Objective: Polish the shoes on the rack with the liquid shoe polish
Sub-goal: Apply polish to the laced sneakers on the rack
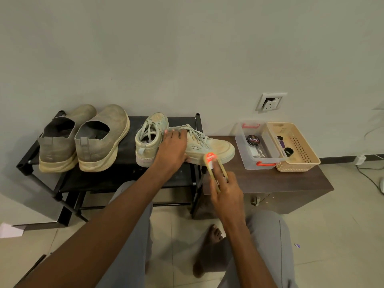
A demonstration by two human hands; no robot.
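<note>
Sneaker (207,147) on rack (133,121) edge, steadied under left hand (173,150) clasped over its collar; polish bottle (214,169) gripped in right hand (226,190), applicator tip against sidewall, likely for dabbing.

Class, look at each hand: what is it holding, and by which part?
Left hand grips the pale green lace-up sneaker at its collar. Right hand holds the red-labelled liquid polish bottle by its body.
</note>
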